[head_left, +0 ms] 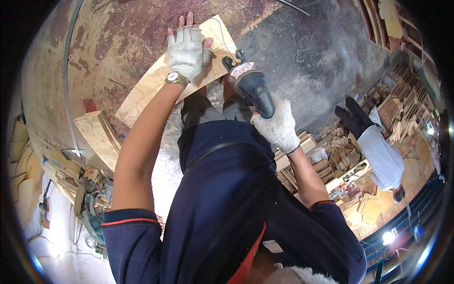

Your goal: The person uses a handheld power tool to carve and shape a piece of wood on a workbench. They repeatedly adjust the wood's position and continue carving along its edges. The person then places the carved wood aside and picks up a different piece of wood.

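Note:
A long, pale plywood board lies slantwise on the worn work surface, with a curved dark line drawn near its far end. My left hand, in a white fingerless-tip glove, rests flat on the board with its fingers stretched out. A watch is on that wrist. In my right hand, also gloved, is the rear of a dark jigsaw, gripped with closed fingers. The jigsaw's front end meets the board's right edge close to the drawn line. Its blade cannot be made out.
Curved plywood pieces are stacked to the left, near a long metal ruler. A thin rod lies at the far edge. Piles of wood pieces and another person in a light shirt are off to the right.

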`<state>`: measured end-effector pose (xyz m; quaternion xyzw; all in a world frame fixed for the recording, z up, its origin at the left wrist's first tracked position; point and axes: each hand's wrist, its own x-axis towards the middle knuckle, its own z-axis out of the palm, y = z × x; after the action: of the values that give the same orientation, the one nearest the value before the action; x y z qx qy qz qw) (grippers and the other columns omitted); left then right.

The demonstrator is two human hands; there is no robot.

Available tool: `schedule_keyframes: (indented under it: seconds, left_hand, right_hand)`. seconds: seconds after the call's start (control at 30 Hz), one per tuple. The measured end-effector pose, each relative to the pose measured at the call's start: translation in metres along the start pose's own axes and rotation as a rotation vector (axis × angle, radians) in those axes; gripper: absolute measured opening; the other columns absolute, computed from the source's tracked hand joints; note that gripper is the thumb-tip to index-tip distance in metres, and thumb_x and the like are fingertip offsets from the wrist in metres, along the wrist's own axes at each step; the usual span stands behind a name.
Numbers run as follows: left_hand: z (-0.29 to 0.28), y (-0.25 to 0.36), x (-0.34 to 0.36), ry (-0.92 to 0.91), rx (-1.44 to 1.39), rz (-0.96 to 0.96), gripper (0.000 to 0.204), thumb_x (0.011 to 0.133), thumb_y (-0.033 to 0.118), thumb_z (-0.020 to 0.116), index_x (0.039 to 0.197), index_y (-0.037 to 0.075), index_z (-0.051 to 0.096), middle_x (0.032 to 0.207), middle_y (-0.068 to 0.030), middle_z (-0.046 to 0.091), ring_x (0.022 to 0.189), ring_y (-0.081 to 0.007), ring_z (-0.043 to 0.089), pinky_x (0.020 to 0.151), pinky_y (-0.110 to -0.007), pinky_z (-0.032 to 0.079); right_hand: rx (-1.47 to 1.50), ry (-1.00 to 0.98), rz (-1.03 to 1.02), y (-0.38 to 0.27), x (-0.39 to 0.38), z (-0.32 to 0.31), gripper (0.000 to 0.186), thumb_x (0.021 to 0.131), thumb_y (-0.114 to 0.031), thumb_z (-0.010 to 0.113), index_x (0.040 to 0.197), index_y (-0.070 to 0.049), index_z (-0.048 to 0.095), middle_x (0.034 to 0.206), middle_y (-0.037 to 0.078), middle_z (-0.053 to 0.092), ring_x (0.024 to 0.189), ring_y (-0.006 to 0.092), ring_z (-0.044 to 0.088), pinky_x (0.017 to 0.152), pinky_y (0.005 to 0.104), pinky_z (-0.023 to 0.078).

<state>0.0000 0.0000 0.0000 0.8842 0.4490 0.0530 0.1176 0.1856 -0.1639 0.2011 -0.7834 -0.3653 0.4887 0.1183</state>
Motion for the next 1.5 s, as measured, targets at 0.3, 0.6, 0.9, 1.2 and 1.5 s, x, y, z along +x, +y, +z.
schedule_keyframes:
  seconds: [0.3,0.6,0.9,1.2,1.5]
  left_hand:
    - [-0.004,0.002,-0.001,0.056,-0.036,-0.004,0.062,0.100,0.045,0.054,0.137,-0.005,0.054,0.164,-0.0181,0.032,0.151,-0.0363,0.030,0.121,-0.062,0.021]
    - [-0.003,0.003,-0.001,0.037,-0.021,-0.018,0.064,0.101,0.047,0.051,0.139,-0.005,0.052,0.166,-0.0189,0.027,0.153,-0.0368,0.027,0.121,-0.062,0.019]
    - [-0.003,0.003,-0.001,0.043,-0.035,-0.020,0.065,0.101,0.047,0.050,0.141,-0.004,0.050,0.166,-0.0182,0.026,0.153,-0.0357,0.026,0.122,-0.061,0.017]
    - [-0.001,0.002,-0.002,0.013,-0.016,-0.027,0.069,0.102,0.051,0.046,0.148,-0.001,0.047,0.168,-0.0181,0.023,0.154,-0.0369,0.023,0.122,-0.063,0.014]
    - [-0.001,0.002,-0.002,-0.002,-0.049,-0.046,0.070,0.101,0.050,0.046,0.150,-0.001,0.044,0.169,-0.0177,0.020,0.155,-0.0365,0.021,0.123,-0.063,0.013]
  right_hand:
    - [-0.069,-0.034,-0.004,-0.010,0.005,-0.011,0.037,0.071,-0.015,0.072,0.105,-0.001,0.066,0.084,0.023,0.070,0.084,0.0428,0.071,0.076,0.0451,0.057]
    - [-0.090,-0.092,-0.062,-0.007,0.015,-0.018,0.038,0.070,-0.015,0.073,0.104,0.000,0.065,0.084,0.024,0.070,0.085,0.0438,0.071,0.076,0.0459,0.057]
    - [-0.097,-0.080,-0.103,-0.010,0.017,-0.019,0.030,0.071,-0.012,0.070,0.098,0.001,0.067,0.077,0.022,0.067,0.072,0.0400,0.068,0.068,0.0424,0.053]
    - [-0.209,-0.150,-0.025,-0.008,0.022,-0.021,0.047,0.069,-0.023,0.075,0.112,-0.006,0.065,0.096,0.024,0.070,0.095,0.0444,0.068,0.084,0.0509,0.055]
    - [-0.157,-0.138,-0.050,-0.015,0.025,-0.022,0.041,0.069,-0.020,0.074,0.106,-0.002,0.066,0.090,0.025,0.071,0.088,0.0440,0.070,0.080,0.0474,0.057]
